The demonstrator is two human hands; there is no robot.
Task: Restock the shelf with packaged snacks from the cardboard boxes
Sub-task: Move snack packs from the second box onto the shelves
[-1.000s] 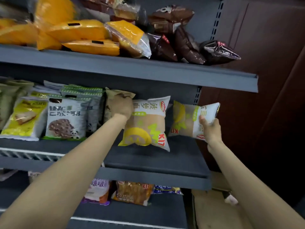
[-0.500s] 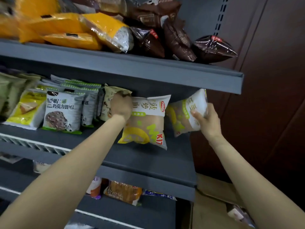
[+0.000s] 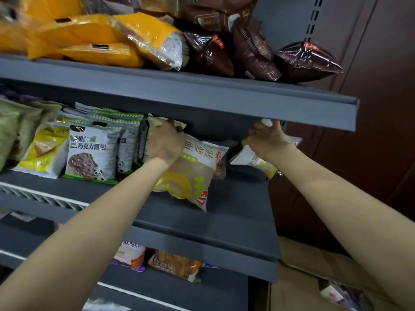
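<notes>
Head view, looking up into a grey shelving unit. The left hand is seen from its back, fingers curled over the upper left corner of a pineapple-bun packet that leans upright on the middle shelf; above those fingers the top of an olive-tan packet shows, and to their left stands a row of chocolate-bread packets, with a yellow sandwich packet beyond. The right hand reaches under the lip of the upper shelf, fingers bent round the top edge of a white and green packet, which hangs tilted beneath the palm, just beside the pineapple-bun packet; whether the two packets touch cannot be told. A white corner of this packet shows above the fingertips, against the shelf's underside. Over both hands the upper shelf bears orange packets toward the left and glossy brown packets toward the right. Below the forearms, the lowest shelf carries a white and purple packet and an orange-brown packet. A cardboard box sits below the right forearm, beside the unit; its contents are blurred.
</notes>
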